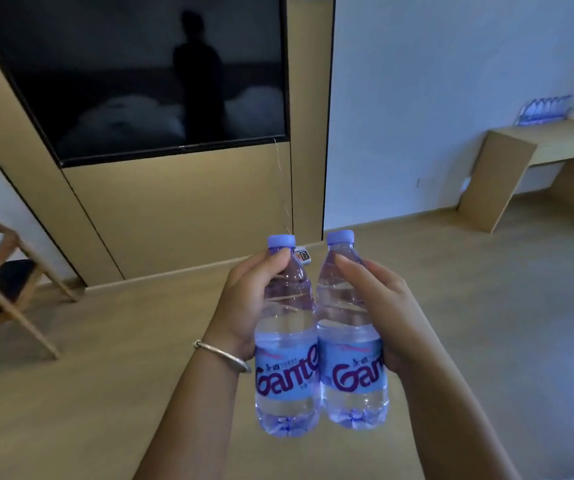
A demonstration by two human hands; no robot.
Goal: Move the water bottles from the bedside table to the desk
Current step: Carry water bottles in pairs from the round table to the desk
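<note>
- Left hand (244, 299) wrapped round the left water bottle (287, 344), thumb up by the neck, silver bangle (221, 355) on the wrist.
- Right hand (382, 306) gripping the right water bottle (351, 341).
- Both bottles upright, sides touching, held in mid-air above the wooden floor (105, 393).
- Desk (535, 147) well apart at far right, a pack of bottles (543, 110) on top.

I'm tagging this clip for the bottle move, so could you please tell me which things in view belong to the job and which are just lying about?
Part of the job:
- clear plastic water bottle with blue label in the left hand
- matching water bottle in the right hand
- left hand
- right hand
- light wooden desk

Just there:
- dark wall-mounted TV screen
- wooden chair with dark seat
- row of bottles on the desk
</note>
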